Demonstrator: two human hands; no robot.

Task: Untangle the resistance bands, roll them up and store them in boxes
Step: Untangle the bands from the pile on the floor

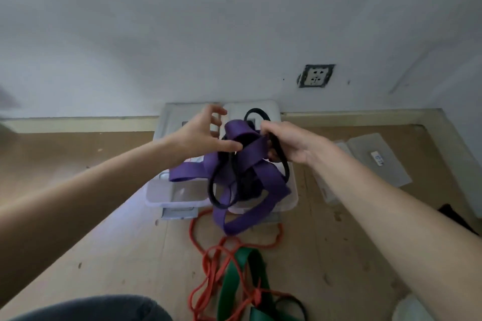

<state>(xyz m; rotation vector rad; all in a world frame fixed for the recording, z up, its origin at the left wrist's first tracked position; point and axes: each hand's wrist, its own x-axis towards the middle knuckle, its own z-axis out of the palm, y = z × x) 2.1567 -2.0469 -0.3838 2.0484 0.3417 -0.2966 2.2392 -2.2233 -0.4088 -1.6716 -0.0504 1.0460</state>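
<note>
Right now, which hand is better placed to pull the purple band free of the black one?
Left. The left hand touches the purple band with fingers mostly free, while the right hand already grips the black band.

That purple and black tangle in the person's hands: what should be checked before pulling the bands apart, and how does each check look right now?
1. Right hand grips the tangle: ok, fingers curl round the black band and purple band.
2. Left hand has a hold: not ok, thumb touches the purple, fingers spread free.
3. Bands separated: not ok, black still threads through the purple loops.
4. Box open below to receive them: ok.
5. Orange band and green band clear of the lifted tangle: ok, they lie on the floor.
6. Where the knot starts: cannot tell.
</note>
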